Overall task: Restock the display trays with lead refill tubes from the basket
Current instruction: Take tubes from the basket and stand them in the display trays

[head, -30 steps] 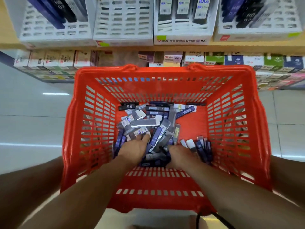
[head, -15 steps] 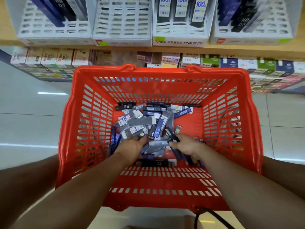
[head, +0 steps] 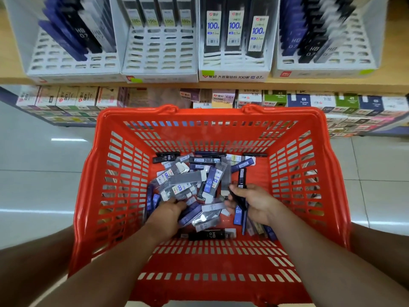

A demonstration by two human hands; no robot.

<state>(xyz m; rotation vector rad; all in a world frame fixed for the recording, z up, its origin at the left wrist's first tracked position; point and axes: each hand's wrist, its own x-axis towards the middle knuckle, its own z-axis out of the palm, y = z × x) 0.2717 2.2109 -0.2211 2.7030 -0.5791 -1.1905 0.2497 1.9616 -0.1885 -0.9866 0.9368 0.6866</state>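
Gripping dark tubes: right hand fingers curled | left hand fingers buried (grip unclear)

Stationery shop: stocked shelf, basket.

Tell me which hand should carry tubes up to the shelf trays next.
Right. The right hand grips several dark slim plastic lead refill tubes inside the red slotted plastic basket. The left hand is down among the loose pile; whether it holds anything is hidden.

Refill tubes heaped in basket; display trays on shelf behind basket; both hands in heap.
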